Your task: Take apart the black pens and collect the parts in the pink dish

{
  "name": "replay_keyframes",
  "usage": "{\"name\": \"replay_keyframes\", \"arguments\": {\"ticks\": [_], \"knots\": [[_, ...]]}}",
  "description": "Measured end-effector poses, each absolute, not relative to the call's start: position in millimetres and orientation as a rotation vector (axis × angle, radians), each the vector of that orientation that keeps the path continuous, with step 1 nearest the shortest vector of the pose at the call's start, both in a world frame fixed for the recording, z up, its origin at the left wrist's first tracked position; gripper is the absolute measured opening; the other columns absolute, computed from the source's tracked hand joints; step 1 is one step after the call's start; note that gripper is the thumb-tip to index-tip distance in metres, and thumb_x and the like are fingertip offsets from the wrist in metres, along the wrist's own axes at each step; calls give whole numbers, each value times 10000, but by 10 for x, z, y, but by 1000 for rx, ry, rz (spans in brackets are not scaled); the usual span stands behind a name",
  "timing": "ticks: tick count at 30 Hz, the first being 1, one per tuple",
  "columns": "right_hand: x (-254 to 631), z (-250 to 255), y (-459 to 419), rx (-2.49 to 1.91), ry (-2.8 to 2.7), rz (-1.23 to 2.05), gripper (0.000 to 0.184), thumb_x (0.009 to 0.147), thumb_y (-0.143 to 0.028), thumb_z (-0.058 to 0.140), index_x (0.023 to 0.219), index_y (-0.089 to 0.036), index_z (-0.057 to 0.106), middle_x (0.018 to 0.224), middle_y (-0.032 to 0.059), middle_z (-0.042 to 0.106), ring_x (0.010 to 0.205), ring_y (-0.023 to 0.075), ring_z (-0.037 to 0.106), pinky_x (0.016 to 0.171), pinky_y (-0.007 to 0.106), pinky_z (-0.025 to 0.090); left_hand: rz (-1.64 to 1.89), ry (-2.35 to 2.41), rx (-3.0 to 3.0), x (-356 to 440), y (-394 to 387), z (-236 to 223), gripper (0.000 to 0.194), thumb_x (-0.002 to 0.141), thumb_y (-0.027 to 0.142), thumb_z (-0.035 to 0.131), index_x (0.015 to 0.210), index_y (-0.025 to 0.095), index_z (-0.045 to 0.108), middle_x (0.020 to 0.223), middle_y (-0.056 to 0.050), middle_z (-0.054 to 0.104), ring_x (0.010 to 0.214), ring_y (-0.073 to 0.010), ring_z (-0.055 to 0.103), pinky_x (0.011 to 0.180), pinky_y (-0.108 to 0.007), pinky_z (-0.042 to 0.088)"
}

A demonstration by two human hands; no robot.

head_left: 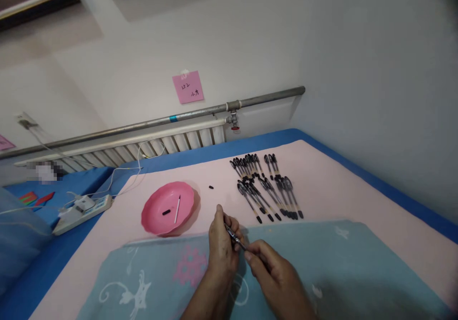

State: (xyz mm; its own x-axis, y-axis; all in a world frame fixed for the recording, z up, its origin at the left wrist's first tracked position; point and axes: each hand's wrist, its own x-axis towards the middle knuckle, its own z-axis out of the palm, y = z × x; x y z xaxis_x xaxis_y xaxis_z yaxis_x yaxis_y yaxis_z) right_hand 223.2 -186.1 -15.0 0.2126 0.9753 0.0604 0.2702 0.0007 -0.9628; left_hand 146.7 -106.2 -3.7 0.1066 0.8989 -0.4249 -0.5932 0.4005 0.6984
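Note:
Between my two hands is a dark pen (234, 235), slanting down to the right. My left hand (222, 247) wraps around its upper part, thumb pointing up. Fingers of my right hand (269, 268) pinch the lower end. Left of my hands, a pink scalloped bowl (152, 214) holds a thin white refill or pen piece (177, 209) and a small black cap (166, 212). Another small black piece (211, 187) lies on the pink cloth beyond my left hand. Beyond my right hand, several black pens (270, 191) lie in two rough rows.
A pale pink sheet (332, 191) covers the table, with a blue patterned cloth (307, 243) at the front. To the left are a power strip (84, 215) with plugs and white cables. Behind stand a radiator (186, 141) and a metal pipe (203, 111) along the wall.

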Motion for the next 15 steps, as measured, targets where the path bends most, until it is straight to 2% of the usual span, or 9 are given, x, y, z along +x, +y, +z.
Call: {"name": "replay_keyframes", "arguments": {"ticks": [6, 12, 15], "knots": [[2230, -209, -1911, -1462, -1213, 908, 196, 805, -375, 488, 693, -227, 549, 558, -39, 492, 483, 123, 426, 443, 202, 357, 969, 863, 294, 1474, -1050, -13, 503, 691, 574, 596, 533, 194, 306, 390, 97, 282, 282, -18, 206, 285, -140, 87], [2253, -260, -1954, -1354, -1042, 994, 263, 803, -439, 482, 678, -214, 533, 522, -66, 351, 445, 101, 344, 409, 199, 316, 1079, 898, 374, 1457, -1039, 15, 516, 648, 623, 605, 551, 193, 336, 423, 87, 320, 309, -28, 261, 289, -139, 104], [2253, -288, -1921, -1308, -974, 998, 223, 779, -422, 534, 726, -206, 545, 541, -59, 396, 467, 103, 390, 429, 200, 350, 1119, 917, 444, 1466, -1060, 10, 522, 650, 654, 576, 553, 193, 351, 431, 78, 338, 321, -38, 278, 289, -147, 119]]}}
